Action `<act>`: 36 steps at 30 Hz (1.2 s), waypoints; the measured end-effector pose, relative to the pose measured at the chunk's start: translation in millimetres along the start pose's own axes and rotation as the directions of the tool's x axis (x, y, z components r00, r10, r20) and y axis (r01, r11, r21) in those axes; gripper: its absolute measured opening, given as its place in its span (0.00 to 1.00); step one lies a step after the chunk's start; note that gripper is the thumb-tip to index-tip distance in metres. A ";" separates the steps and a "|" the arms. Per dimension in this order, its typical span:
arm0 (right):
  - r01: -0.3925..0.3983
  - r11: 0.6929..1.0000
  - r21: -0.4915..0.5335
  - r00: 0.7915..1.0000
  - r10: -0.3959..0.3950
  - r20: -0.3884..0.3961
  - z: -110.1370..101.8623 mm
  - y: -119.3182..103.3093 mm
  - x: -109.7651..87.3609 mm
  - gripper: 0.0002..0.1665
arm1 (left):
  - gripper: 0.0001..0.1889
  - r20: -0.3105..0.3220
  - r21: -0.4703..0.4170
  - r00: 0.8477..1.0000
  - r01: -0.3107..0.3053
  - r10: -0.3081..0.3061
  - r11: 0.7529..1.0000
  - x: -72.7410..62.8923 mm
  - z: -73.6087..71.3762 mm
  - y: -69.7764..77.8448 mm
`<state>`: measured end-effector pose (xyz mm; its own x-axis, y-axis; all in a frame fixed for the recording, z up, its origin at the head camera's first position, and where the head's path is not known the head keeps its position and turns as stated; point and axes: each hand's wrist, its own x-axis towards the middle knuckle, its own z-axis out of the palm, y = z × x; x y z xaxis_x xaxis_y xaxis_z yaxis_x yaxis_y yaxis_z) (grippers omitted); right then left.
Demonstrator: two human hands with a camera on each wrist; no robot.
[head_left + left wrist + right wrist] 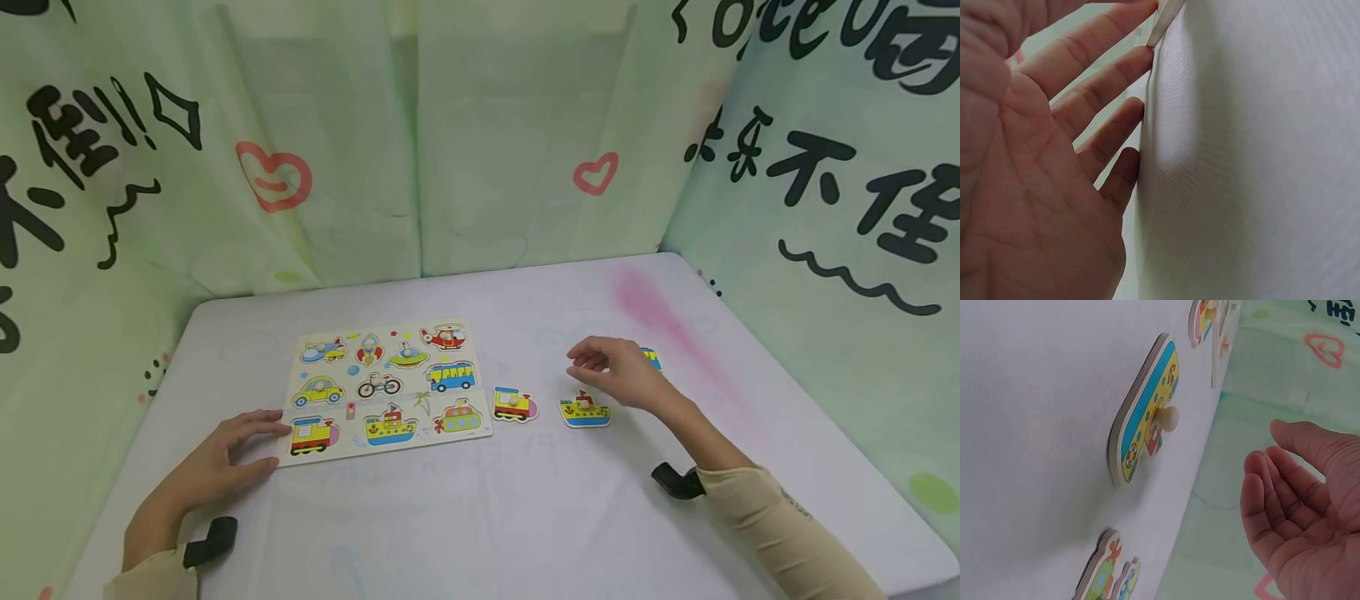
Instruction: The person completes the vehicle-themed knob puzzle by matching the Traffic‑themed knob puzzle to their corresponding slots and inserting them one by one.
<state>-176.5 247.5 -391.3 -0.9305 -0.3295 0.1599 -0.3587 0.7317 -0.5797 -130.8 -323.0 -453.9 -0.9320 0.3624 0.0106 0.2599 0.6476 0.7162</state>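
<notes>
My left hand rests at the left edge of a pale picture puzzle board, fingers fairly straight. In the left wrist view the fingertips touch the board's edge. The right hand hovers above a ship puzzle piece, apart from it. Its fingers are loosely curved and hold nothing in the right wrist view. That piece carries a round wooden knob. A train piece lies just right of the board. A blue piece is partly hidden behind the right hand.
In the right wrist view a green piece lies near the ship, with another colourful piece beside it. A white cloth covers the table. Printed green curtains stand behind and at both sides.
</notes>
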 end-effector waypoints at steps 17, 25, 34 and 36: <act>-0.144 0.989 -0.033 0.990 0.144 -0.003 -24.7 41.1 -7.9 0.13 | 0.22 0.005 0.003 1.000 -0.001 0.001 1.000 0.5 -0.8 1.2; -0.220 0.970 -0.101 0.976 0.220 -0.013 -35.1 60.1 -9.9 0.12 | 0.22 0.009 0.006 1.000 0.018 -0.018 1.000 1.3 -0.2 0.7; -0.271 0.950 -0.158 0.962 0.274 -0.001 -40.5 77.2 -10.9 0.13 | 0.22 0.014 -0.002 1.000 0.022 -0.022 1.000 1.8 -0.7 1.2; -0.267 0.950 -0.163 0.963 0.270 -0.003 -41.1 79.5 -10.4 0.12 | 0.22 0.013 -0.001 1.000 0.024 -0.024 1.000 1.5 -0.5 1.4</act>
<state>-198.3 333.6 -406.2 -0.9931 -0.1177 -0.0004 -0.1042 0.8804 -0.4626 -131.9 -321.8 -452.5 -0.9347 0.3551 -0.0161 0.2367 0.6554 0.7172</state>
